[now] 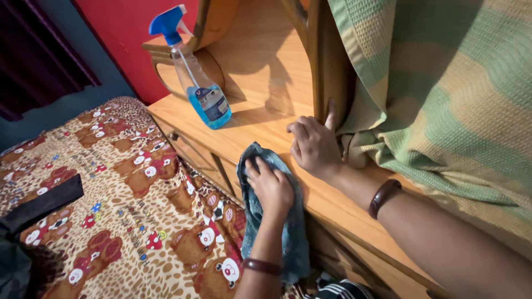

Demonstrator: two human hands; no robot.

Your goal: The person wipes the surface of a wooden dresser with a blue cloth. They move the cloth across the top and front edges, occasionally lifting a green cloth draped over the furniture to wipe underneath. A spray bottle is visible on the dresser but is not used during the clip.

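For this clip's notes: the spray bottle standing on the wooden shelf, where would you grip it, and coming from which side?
Probably the narrow neck just under the blue trigger head of the spray bottle, approached from the bed side. It stands nearly upright, leaning slightly, with wooden headboard panels close behind, so the front is open. The neck is slimmer than the wide base holding blue liquid.
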